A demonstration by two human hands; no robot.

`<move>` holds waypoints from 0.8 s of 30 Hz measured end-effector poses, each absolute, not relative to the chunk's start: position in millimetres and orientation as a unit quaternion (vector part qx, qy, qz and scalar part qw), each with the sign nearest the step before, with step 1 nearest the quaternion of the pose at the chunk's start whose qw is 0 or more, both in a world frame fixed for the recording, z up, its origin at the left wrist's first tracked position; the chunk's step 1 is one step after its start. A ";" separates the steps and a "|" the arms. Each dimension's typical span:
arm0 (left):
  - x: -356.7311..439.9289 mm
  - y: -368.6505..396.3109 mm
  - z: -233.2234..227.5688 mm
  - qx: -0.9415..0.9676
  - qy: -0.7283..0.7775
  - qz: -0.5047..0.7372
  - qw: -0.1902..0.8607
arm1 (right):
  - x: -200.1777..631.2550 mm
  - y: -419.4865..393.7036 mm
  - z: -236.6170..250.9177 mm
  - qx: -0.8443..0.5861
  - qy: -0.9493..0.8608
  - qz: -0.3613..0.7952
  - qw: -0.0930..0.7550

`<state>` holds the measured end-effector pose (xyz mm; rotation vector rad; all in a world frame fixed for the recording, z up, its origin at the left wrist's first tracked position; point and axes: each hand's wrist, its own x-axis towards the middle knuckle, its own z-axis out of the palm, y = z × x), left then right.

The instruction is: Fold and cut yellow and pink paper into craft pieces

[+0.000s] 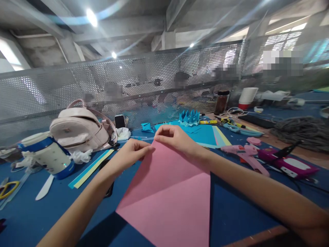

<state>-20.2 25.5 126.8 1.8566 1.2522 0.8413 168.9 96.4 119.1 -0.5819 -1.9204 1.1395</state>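
Note:
A large sheet of pink paper (169, 192) is raised over the blue table, with a faint crease line running across it. My left hand (135, 151) pinches its upper left edge between thumb and fingers. At the top corner, my right hand (177, 139) has its fingers closed on the same sheet. Beyond the hands lie blue paper sheets (204, 135), and a folded blue paper piece with many points (189, 117) stands on them. A smaller folded blue piece (147, 127) sits to the left of these.
Left are a pale backpack (79, 128), a white-and-blue tumbler (50, 156), paper strips (92, 168), a white plastic knife (45, 188) and yellow-handled scissors (9, 188). To the right lie a pink glue gun (246, 154), a purple device (288, 163) and grey yarn (303, 132). A perforated metal screen (144, 82) borders the back.

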 end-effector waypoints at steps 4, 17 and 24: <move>-13.9 31.8 115.3 0.730 0.509 0.371 0.266 | 162.5 93.4 112.8 -0.219 -0.785 0.417 0.402; -22.1 25.6 114.1 0.738 0.541 0.354 0.193 | 180.1 153.2 104.1 -0.260 -0.684 0.488 0.475; -44.9 -12.6 96.8 0.692 0.550 0.397 0.248 | 186.5 172.5 99.4 -0.297 -0.673 0.488 0.469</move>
